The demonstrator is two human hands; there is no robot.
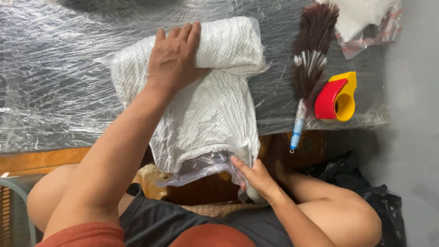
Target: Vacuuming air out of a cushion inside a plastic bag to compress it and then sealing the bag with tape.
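A: What can't you make out here?

B: The near end of the white bundle [206,105] hangs past the table [55,82] edge, and its underside is hidden. The right hand [256,176] sits below that end, fingers closed on the loose clear plastic bag [201,167] around the bundle; its fingertips are partly lost in the plastic. The person's face is out of frame, and the top right corner cuts off a pale bag [366,18]

A: And the left hand?

B: The left hand [176,57] lies flat and spread on the far, rolled part of the bundle, pressing down, palm hidden against the cloth

A: How much room is there?

B: Left of the bundle the table is open. To the right a feather duster [308,64] lies just beside it, its handle tip poking over the near edge. A red and yellow tape dispenser [338,96] rests beyond the duster, close to the table's right corner

A: Surfaces?

B: The bundle is soft white cloth with a small dimpled weave, folded and rolled thick. The table is dark and wrapped in crinkled, shiny plastic film. The duster has brown and white feathers on a slim, clear bluish handle. Black plastic [366,192] lies crumpled on the floor by the right knee
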